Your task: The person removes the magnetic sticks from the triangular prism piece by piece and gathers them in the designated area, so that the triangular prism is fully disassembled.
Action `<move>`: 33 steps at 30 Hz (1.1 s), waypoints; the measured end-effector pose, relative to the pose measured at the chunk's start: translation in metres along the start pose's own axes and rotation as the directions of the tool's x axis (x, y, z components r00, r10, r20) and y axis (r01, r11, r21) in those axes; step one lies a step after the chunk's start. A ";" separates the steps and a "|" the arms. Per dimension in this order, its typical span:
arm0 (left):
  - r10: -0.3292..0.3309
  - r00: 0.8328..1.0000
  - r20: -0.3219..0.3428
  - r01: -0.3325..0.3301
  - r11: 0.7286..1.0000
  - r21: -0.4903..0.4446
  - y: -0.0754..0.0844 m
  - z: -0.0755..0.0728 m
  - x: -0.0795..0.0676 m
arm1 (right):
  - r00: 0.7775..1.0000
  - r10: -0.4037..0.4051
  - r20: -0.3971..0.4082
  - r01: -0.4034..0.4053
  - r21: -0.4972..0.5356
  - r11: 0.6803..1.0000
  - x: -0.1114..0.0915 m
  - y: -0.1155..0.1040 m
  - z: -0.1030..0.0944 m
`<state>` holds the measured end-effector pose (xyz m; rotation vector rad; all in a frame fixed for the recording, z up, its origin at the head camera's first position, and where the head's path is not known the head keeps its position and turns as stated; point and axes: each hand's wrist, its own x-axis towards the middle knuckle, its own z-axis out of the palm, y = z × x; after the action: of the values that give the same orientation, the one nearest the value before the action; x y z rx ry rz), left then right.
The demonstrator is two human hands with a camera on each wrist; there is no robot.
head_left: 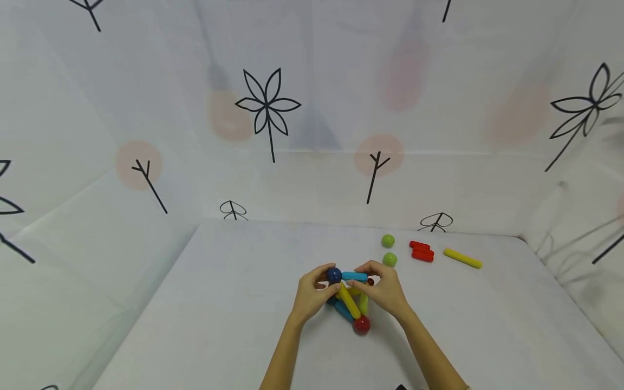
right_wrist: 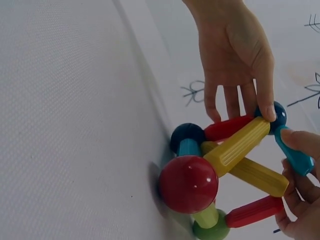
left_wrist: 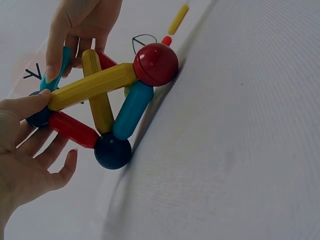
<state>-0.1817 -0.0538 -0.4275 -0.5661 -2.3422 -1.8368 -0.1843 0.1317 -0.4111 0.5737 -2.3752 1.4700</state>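
Note:
A frame of coloured rods and balls stands on the white table. My left hand (head_left: 308, 295) grips its upper dark blue ball (head_left: 334, 274), with the thumb at the end of a yellow rod (left_wrist: 92, 87). My right hand (head_left: 386, 287) pinches a light blue rod (head_left: 354, 276), whose one end meets that ball. Lower down are a red ball (right_wrist: 188, 184), a second dark blue ball (left_wrist: 113, 150) and a green ball (right_wrist: 212, 231). Between them run a blue rod (left_wrist: 133, 111), a light green rod (head_left: 364, 304), red rods (left_wrist: 74, 130) and another yellow rod (right_wrist: 260, 176). Fingers partly hide the right side.
Beyond the hands lie two loose green balls (head_left: 388, 240), some red rods (head_left: 422, 254) side by side, and a yellow rod (head_left: 462, 258) farther right. White cloth walls (head_left: 312, 184) printed with black plant drawings rise behind the table and along both sides.

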 end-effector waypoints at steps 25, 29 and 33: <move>-0.034 0.999 -0.026 0.034 0.999 -0.021 -0.040 0.007 0.005 | 0.980 0.187 -0.067 -0.188 -0.006 0.982 -0.016 0.075 -0.048; -0.029 0.999 -0.017 0.029 0.999 -0.017 -0.039 0.007 0.005 | 0.965 0.255 -0.059 -0.260 -0.109 0.959 -0.026 0.089 -0.070; -0.027 0.999 -0.021 0.027 1.000 -0.009 -0.038 0.007 0.005 | 0.953 0.295 -0.064 -0.302 -0.207 0.931 -0.031 0.102 -0.086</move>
<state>-0.1988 -0.0533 -0.4625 -0.5159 -2.3411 -1.8564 -0.2019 0.2556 -0.4667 0.1384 -2.6399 1.2935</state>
